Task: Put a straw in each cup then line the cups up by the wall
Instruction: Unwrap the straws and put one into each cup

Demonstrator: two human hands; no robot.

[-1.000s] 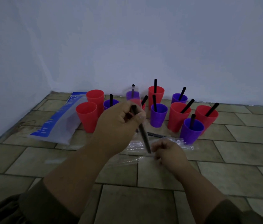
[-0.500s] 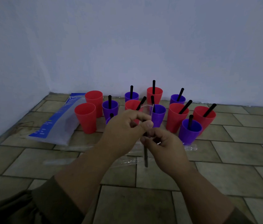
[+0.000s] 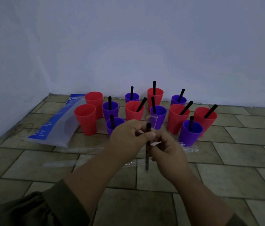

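Note:
Several red and purple cups stand in a cluster on the tiled floor near the wall. Most hold a black straw. Two red cups at the left, one in front (image 3: 85,118) and one behind it (image 3: 94,101), have no straw. In front of the cluster my left hand (image 3: 128,137) and my right hand (image 3: 167,150) meet around one upright black straw (image 3: 148,144). Its top pokes bare above my left thumb, and its lower part sits in a clear wrapper. A loose flap of wrapper (image 3: 152,119) stands up above my fingers.
A blue and clear plastic bag (image 3: 53,128) lies at the left beside the cups. Clear wrappers (image 3: 86,149) lie on the floor tiles under my hands and beside the front right purple cup (image 3: 190,132). Walls close off the back and the left.
My right hand rose from the floor to join my left hand at the straw. The straw went from slanted to upright, and its black tip now shows above the wrapper.

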